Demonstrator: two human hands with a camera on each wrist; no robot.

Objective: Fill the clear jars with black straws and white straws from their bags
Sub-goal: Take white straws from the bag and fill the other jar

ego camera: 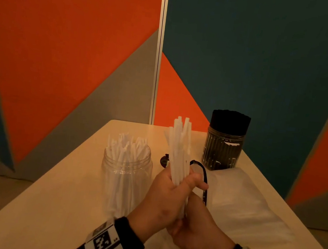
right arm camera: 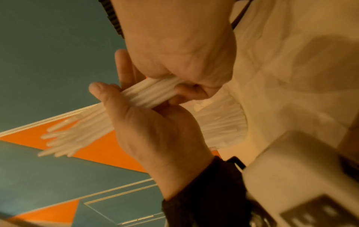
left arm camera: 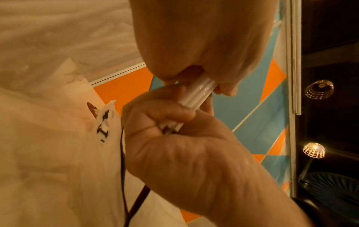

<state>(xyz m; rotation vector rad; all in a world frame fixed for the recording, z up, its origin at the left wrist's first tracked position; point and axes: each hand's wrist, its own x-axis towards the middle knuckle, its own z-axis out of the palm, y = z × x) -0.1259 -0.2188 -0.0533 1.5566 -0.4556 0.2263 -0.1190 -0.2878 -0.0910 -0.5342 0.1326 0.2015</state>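
My left hand (ego camera: 169, 188) grips a bundle of white straws (ego camera: 179, 146) upright above the table, just right of a clear jar (ego camera: 126, 173) partly filled with white straws. Below it, my right hand (ego camera: 192, 226) is curled round the bundle's lower end. The left wrist view shows the left hand (left arm camera: 204, 46) over the straws (left arm camera: 198, 92) and the right hand (left arm camera: 174, 145) beneath. In the right wrist view the straws (right arm camera: 151, 93) fan out past the left hand (right arm camera: 151, 130), and the right hand (right arm camera: 174, 53) grips their end. A second jar (ego camera: 222, 149), packed with black straws, stands at the back right.
A clear plastic bag (ego camera: 242, 203) lies flat on the pale table (ego camera: 48, 203), to the right of my hands. A black cord (ego camera: 203, 180) curls between the jars, behind the hands. Orange, grey and teal wall panels close off the far side.
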